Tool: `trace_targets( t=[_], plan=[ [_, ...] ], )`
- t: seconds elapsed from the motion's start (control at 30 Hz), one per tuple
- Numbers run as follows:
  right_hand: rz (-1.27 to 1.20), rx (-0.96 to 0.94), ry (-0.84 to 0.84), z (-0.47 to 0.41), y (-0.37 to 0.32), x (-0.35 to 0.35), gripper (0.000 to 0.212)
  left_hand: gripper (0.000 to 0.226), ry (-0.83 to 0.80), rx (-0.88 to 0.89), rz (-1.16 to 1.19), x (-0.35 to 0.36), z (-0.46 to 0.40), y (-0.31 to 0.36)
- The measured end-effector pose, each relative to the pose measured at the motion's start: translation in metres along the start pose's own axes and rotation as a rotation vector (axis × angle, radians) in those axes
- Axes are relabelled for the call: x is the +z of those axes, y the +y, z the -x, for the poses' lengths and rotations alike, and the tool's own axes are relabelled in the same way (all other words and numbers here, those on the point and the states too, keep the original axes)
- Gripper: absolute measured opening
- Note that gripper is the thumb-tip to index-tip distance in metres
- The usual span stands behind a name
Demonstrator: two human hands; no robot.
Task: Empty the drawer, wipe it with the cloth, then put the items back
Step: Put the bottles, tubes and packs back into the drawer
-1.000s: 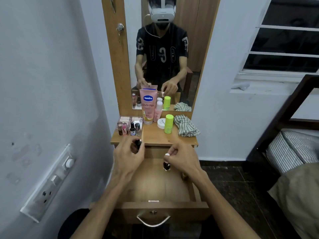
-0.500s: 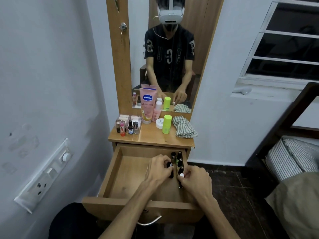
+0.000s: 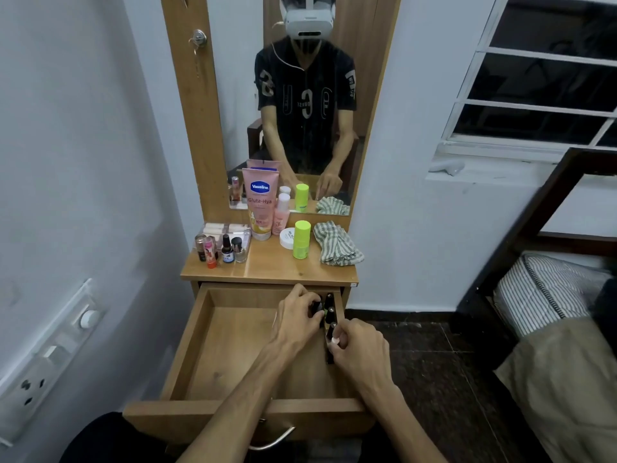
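The wooden drawer (image 3: pixel 213 355) is pulled open below the dresser top. Several small dark nail-polish bottles (image 3: pixel 330 310) stand in a row against its right wall. My left hand (image 3: pixel 297 317) is inside at the back right, fingers closed on a dark bottle there. My right hand (image 3: pixel 359 349) sits just in front of it, pinching a small bottle with a white cap (image 3: pixel 333 339) next to the right wall. The striped cloth (image 3: pixel 337 243) lies crumpled on the dresser top at the right.
On the dresser top stand a pink Vaseline tube (image 3: pixel 260 203), a pink bottle (image 3: pixel 281 215), a green bottle (image 3: pixel 301 240), a white jar (image 3: pixel 287 237) and several small bottles (image 3: pixel 222 250) at the left. A mirror (image 3: pixel 300 105) rises behind. A bed (image 3: pixel 554 295) is at the right.
Both hands came down from the dresser top's front edge into the drawer, carrying small bottles to its right wall. Over the last half second they barely shifted.
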State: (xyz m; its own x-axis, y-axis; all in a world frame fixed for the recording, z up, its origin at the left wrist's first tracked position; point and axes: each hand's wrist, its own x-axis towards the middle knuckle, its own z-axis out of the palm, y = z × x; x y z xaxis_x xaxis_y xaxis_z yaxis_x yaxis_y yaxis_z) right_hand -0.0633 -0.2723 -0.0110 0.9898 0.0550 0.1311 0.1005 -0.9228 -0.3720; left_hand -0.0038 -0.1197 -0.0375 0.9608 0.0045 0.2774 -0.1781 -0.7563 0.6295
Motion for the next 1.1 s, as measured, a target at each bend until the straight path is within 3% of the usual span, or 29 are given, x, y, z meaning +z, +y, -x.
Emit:
trace_targets(
  t=[0.13,0.83,1.0,1.1],
  plan=[
    [-0.010,-0.035,-0.022,0.001,0.006,0.000,0.019,0.026,-0.003,0.034,-0.003,0.004,-0.004,0.003],
    [0.047,-0.104,0.018,-0.002,0.005,0.000,0.012,0.041,-0.069,0.123,-0.080,0.002,-0.003,-0.002],
    [0.037,-0.116,-0.006,0.000,0.006,-0.002,0.022,0.048,-0.039,0.145,-0.096,-0.002,0.001,-0.002],
    [0.009,-0.110,0.007,0.003,0.005,-0.004,0.026,0.041,0.026,0.168,-0.084,-0.010,0.006,-0.002]
  ],
)
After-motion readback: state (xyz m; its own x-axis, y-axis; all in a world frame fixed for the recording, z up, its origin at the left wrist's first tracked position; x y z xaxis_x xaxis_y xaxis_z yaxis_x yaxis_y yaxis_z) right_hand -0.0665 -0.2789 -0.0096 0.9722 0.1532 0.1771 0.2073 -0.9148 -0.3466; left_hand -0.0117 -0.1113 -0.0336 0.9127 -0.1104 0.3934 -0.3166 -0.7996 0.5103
